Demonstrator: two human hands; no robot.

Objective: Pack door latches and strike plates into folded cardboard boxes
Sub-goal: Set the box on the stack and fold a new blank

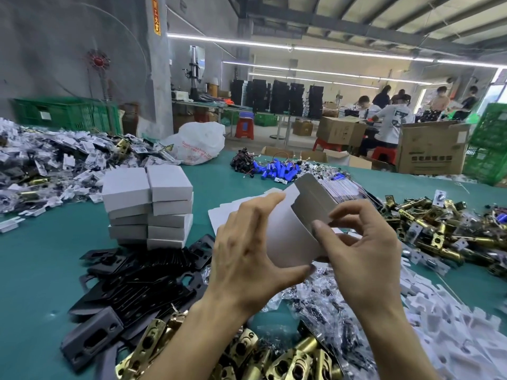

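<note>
The white, half-opened cardboard box blank (293, 231) was held above the green table (35, 256) at mid-view, probably so its walls could fold freely. The left hand (247, 242) gripped its near side, thumb underneath; the right hand (362, 250) pinched a flap at its right end, likely to tuck it. Folded white boxes (148, 207) stood stacked to the left, flat black strike plates (142, 278) and brass latches (277, 357) heaped within reach. Fingers hid the blank's right end and underside.

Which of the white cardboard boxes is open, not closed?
The box held between the left hand and right hand; its flap stands up. The stacked boxes are all closed.
</note>
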